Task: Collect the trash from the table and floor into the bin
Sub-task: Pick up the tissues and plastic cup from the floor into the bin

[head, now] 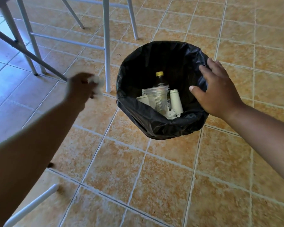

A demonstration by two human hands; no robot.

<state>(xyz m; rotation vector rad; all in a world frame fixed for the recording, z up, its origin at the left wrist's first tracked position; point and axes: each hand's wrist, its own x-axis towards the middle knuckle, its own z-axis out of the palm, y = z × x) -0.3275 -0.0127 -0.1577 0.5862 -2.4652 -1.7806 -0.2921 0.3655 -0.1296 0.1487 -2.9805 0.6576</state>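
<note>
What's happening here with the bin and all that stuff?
A person is tidying trash into a black-lined bin on the tiled floor. Their left hand grips a crumpled white tissue beside the bin, not yet over it. Their open right hand rests on the bin's rim. Inside already lie a dark bottle with a yellow cap, a clear plastic cup and a white container.

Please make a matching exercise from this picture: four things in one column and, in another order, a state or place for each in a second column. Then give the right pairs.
Column 1
1. left hand
2. right hand
3. bottle
4. plastic cup

Column 2
A. transparent, inside the bin
B. dark, with a yellow cap
C. grips a white paper wad
D. fingers straight, at the bin's rim

Pairs: 1-C, 2-D, 3-B, 4-A
</note>
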